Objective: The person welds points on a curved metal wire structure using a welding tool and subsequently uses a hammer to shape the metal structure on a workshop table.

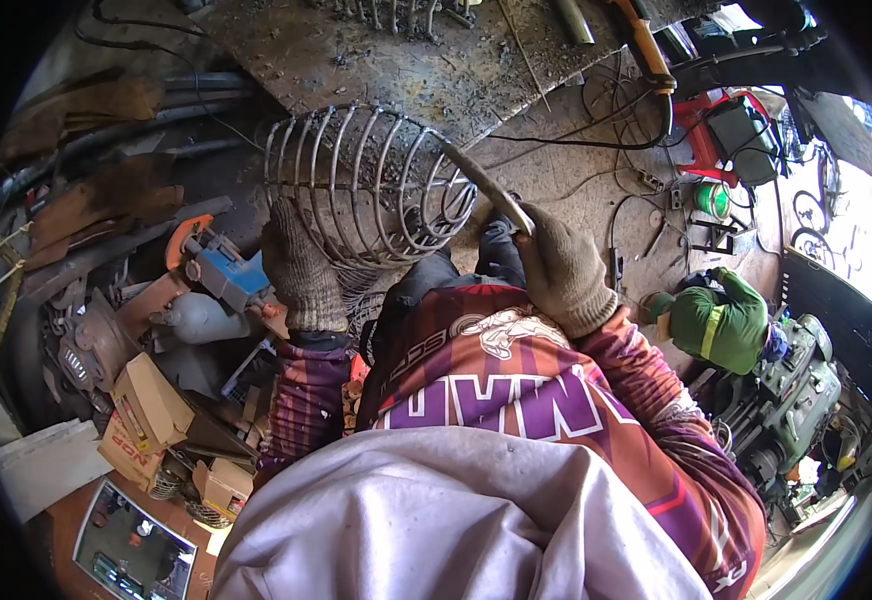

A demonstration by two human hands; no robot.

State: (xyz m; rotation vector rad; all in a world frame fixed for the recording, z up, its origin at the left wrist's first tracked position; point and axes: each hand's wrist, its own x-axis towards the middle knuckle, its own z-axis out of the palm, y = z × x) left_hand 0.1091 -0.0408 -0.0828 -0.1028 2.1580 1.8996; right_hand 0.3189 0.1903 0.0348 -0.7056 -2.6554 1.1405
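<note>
A rounded cage of bent metal rods [359, 182] is held up in front of me at the edge of the worktable [306, 70]. My left hand [301, 268], in a knitted work glove, is closed at the cage's left lower side, its fingertips partly hidden. In my gloved right hand [568, 268] is a long, flat metal bar [486, 185]. Its far end slants up to the left and meets, or overlaps, the cage's upper right rods; which of these I cannot tell.
More bent rods [416, 15] and an orange-handled power tool [644, 45] lie on the table. Cables cross the floor at right, near a red plastic chair [701, 135]. A person in green [721, 320] crouches beside a machine [791, 400]. A blue tool [218, 270] and cardboard boxes [151, 410] crowd the left.
</note>
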